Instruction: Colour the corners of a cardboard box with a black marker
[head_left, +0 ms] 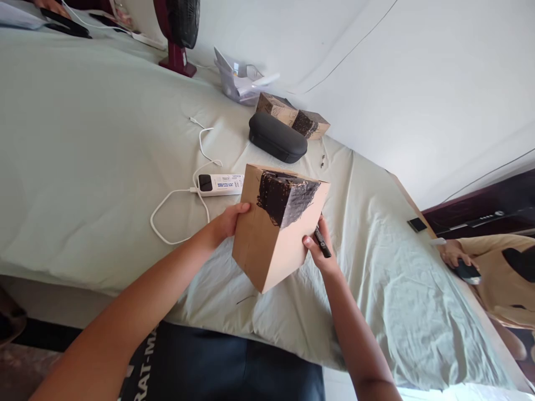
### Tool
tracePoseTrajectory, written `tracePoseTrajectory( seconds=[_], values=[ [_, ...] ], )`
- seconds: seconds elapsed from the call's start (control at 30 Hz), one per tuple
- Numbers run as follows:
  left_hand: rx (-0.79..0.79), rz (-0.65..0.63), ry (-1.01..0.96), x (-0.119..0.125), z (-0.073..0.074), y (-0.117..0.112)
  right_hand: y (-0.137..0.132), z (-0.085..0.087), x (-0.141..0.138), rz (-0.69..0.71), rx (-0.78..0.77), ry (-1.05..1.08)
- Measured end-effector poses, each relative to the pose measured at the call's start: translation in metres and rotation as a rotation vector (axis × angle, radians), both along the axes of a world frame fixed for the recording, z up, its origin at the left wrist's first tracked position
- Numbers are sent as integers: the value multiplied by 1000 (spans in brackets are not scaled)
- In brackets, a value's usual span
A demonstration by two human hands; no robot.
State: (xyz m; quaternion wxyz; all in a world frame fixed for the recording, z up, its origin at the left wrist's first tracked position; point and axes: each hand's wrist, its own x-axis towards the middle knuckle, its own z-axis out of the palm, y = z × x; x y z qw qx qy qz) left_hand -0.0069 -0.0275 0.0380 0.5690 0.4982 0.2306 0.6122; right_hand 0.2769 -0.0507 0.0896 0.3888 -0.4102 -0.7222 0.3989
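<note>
Cardboard box (286,242), gripped by the left hand (228,221) and the right hand (319,257), which also holds a black marker (321,243), is near the green cloth's (104,128) front edge — whether it touches cannot be told. Cloth spreads wide on both sides; a black case (278,137) lies just beyond. The fan (179,22) is cut off above.

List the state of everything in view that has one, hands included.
Box: held tilted, corner inked black
Left hand: gripping box
Right hand: on box, holding marker
Marker: held; cap unclear
Case: closed
Cable: one end plugged into white device, other loose
Bin: open, holding papers
Fan: upright; running unclear
Mouse: under another person's hand
</note>
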Motion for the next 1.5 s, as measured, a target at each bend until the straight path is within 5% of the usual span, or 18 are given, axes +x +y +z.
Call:
tracePoseTrajectory(
  seconds=[0.17, 0.33, 0.47, 0.63, 0.8, 0.9, 1.0, 1.13, 1.3, 1.5],
  values=[
    [-62, -75, -28, 8, -2, 3, -10, -9, 4, -49, 33, 40],
    [-5, 298, -66, 16, 6, 8, -10, -27, 2, -224, 145, -13],
    [207, 425, 46, 11, 2, 12, -8, -34, -6, -203, 193, 26],
    [683, 478, 398, 2, -1, 12, -6, -37, -14, -302, 183, 73],
    [746, 610, 607, 10, 8, 3, 2, -17, -17, -394, 255, 74],
    [758, 715, 573, 17, 10, 0, -2, 11, -18, -454, 662, 119],
    [793, 800, 564, 22, 9, -1, -18, 40, -30, -310, 992, 41],
    [788, 912, 599, 29, 5, -2, -36, 60, -67, -73, 1072, -165],
    [751, 981, 602, 35, 2, -3, -34, 50, -102, -162, 1034, -272],
    [759, 1043, 634, 36, 5, -6, -27, 46, -106, -178, 1034, -301]
  ],
)
